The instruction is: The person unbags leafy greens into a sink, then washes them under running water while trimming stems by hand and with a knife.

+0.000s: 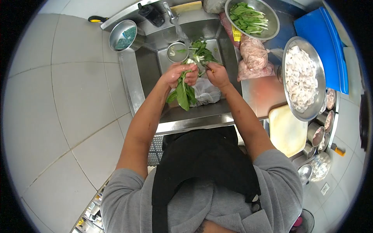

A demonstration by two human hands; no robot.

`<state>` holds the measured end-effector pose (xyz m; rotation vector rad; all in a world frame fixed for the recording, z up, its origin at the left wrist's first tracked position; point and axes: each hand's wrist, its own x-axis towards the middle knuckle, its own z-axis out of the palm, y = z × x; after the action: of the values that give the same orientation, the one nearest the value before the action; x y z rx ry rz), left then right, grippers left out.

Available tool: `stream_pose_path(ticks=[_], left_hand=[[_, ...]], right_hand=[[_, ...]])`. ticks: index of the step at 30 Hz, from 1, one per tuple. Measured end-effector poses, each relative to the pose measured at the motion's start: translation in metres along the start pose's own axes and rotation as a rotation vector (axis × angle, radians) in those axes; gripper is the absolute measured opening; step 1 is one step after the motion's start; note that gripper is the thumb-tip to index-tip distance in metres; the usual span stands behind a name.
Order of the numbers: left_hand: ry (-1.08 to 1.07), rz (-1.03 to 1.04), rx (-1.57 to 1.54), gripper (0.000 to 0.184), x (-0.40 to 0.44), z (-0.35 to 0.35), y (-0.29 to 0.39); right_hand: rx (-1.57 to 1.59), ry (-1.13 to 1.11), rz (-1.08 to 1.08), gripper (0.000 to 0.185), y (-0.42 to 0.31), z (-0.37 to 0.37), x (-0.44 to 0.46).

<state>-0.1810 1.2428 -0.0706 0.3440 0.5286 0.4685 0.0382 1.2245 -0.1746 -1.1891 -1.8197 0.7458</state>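
Note:
My left hand (180,75) is closed around a bunch of leafy greens (183,93), its white stem ends up and its leaves hanging down over the sink (149,73). Beside it, my right hand (218,75) is closed on what looks like a small knife (212,70), mostly hidden by the fingers. More greens (202,50) lie in the sink just beyond both hands. Water runs from the tap (171,15) close to a round strainer (177,52). A white plastic bag (206,92) sits in the basin below my hands.
Right of the sink stand a metal bowl of cut greens (248,19), bagged meat (254,58), a large bowl of pale strips (301,79) and a cutting board (287,132). A blue container (322,46) is behind. At left sits a metal pot (123,35).

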Motion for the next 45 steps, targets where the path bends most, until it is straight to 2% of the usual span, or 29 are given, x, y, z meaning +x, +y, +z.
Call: stream_pose_path(ticks=[2,4,9,11,12,13,14,15,16,19,20,22,24,25,27,29,31,32,34,35,36,37,38,40,41,43,45], left_hand=[[-0.108,-0.029,-0.011,0.023,-0.003,0.007,-0.001],[-0.124,-0.034,0.026,0.025,-0.006,0.013,-0.001],[-0.115,0.001,0.171,0.028,-0.012,0.005,0.001],[-0.094,0.003,0.333,0.028,-0.014,0.006,0.005],[-0.098,0.0,0.334,0.028,-0.015,0.005,0.006],[-0.116,0.044,0.417,0.026,-0.015,0.003,0.007],[-0.135,0.092,0.502,0.023,-0.013,0.003,0.01],[-0.144,0.092,0.512,0.023,-0.013,0.007,0.013],[-0.097,0.124,0.662,0.022,-0.013,0.011,0.016],[-0.062,0.191,0.969,0.022,-0.005,0.03,0.028],[-0.065,0.217,1.113,0.024,0.0,0.04,0.032],[-0.051,0.269,1.251,0.028,0.016,0.068,0.049],[0.195,0.359,1.625,0.037,0.036,0.096,0.062],[0.18,0.38,1.679,0.045,0.053,0.115,0.076],[0.201,0.646,1.76,0.043,0.095,0.139,0.091],[0.3,0.632,1.918,0.046,0.151,0.151,0.108],[0.27,0.694,2.006,0.055,0.219,0.156,0.124],[0.237,0.638,2.078,0.062,0.251,0.16,0.132],[0.202,0.58,2.133,0.069,0.284,0.171,0.136],[0.179,0.485,2.221,0.075,0.292,0.177,0.137],[0.157,0.387,2.305,0.081,0.297,0.18,0.138],[0.226,0.387,2.191,0.079,0.301,0.178,0.138],[0.228,0.387,2.185,0.079,0.302,0.169,0.136],[0.298,1.271,1.809,0.068,0.291,0.136,0.132],[0.333,1.194,1.699,0.061,0.257,0.136,0.126],[0.416,1.057,1.489,0.048,0.181,0.127,0.1],[0.512,0.925,1.33,0.041,0.135,0.086,0.061]], right_hand=[[0.012,0.018,0.041,0.015,0.021,0.004,-0.017],[-0.081,-0.065,0.328,0.02,0.025,0.001,-0.029],[-0.062,-0.008,0.461,0.027,-0.003,-0.006,-0.031],[-0.056,0.025,0.479,0.03,0.002,-0.004,-0.031],[-0.116,-0.089,0.596,0.034,0.016,0.0,-0.035],[-0.179,-0.199,0.71,0.038,0.032,0.004,-0.042],[-0.183,-0.188,0.708,0.038,0.05,0.009,-0.056],[-0.263,-0.323,0.781,0.039,0.072,0.015,-0.072],[-0.344,-0.456,0.85,0.041,0.086,0.019,-0.078],[-0.36,-0.533,0.873,0.039,0.082,0.012,-0.091],[-0.366,-0.512,0.874,0.039,0.092,0.017,-0.099],[-0.331,-0.37,1.054,0.039,0.128,0.041,-0.122],[-0.34,-0.329,0.989,0.037,0.147,0.054,-0.134],[-0.346,-0.316,0.92,0.036,0.153,0.058,-0.136],[-0.387,-0.311,0.864,0.032,0.157,0.061,-0.14],[-0.43,-0.311,0.812,0.028,0.17,0.071,-0.148],[-0.444,-0.246,0.886,0.031,0.199,0.086,-0.16],[-0.452,-0.247,0.892,0.031,0.207,0.087,-0.164],[-0.566,-0.537,0.659,0.036,0.217,0.088,-0.172],[-0.576,-0.546,0.663,0.036,0.224,0.09,-0.175],[-0.499,-0.466,0.795,0.038,0.23,0.093,-0.177],[-0.419,-0.382,0.922,0.04,0.235,0.096,-0.178],[-0.422,-0.386,0.923,0.04,0.234,0.095,-0.174],[-0.31,-0.07,1.053,0.045,0.229,0.097,-0.169],[-0.305,-0.076,1.057,0.045,0.226,0.094,-0.167],[-0.39,-0.28,1.024,0.048,0.226,0.089,-0.161],[-0.381,-0.214,1.026,0.046,0.231,0.096,-0.162]])
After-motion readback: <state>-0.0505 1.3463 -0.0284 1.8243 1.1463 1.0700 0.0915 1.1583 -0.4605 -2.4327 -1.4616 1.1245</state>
